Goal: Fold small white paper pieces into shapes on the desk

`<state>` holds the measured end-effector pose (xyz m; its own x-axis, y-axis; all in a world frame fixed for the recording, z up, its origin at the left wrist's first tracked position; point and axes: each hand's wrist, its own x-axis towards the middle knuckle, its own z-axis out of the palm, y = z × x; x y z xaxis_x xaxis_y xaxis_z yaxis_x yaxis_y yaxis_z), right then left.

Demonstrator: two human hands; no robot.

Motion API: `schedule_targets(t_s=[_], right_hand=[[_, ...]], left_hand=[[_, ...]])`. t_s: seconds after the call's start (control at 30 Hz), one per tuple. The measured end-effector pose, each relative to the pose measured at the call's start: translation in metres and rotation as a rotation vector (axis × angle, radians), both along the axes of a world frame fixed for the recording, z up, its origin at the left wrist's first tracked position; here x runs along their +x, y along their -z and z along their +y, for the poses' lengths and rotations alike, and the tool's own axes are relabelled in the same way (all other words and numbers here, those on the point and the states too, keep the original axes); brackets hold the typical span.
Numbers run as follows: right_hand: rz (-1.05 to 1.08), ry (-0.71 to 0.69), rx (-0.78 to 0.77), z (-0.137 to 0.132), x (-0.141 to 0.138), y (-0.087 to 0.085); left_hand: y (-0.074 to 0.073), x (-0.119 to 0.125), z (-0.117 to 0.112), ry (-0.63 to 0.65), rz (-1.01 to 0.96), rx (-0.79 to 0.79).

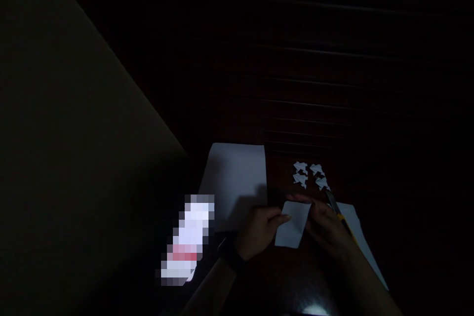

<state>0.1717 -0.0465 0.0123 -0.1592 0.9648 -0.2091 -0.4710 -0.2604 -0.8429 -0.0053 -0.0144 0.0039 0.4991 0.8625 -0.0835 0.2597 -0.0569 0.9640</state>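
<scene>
The scene is very dark. My left hand and my right hand meet over a dark table and both pinch a small white piece of paper, partly folded, between them. The left thumb lies on its left edge, the right fingers close on its upper right edge. A dark band sits on my left wrist. Several small folded white paper figures lie in a cluster just beyond the hands.
A white sheet of paper lies to the left behind my left hand. Another white sheet lies under my right forearm, with a yellow-handled cutter on it. A blurred-out bright object lies at the left. A pale wall fills the left.
</scene>
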Motion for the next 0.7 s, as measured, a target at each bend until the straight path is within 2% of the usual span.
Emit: schedule_targets(t_s=[0.37, 0.57, 0.7], right_hand=[[-0.140, 0.140, -0.031, 0.007, -0.015, 0.002], [-0.277, 0.210, -0.012, 0.008, -0.018, 0.004], [-0.295, 0.236, -0.010, 0.009, -0.022, 0.007]], left_hand=[[-0.001, 0.007, 0.000, -0.115, 0.008, 0.054], [-0.007, 0.009, -0.001, -0.159, -0.014, 0.074], [-0.004, 0.010, -0.001, -0.156, -0.023, 0.053]])
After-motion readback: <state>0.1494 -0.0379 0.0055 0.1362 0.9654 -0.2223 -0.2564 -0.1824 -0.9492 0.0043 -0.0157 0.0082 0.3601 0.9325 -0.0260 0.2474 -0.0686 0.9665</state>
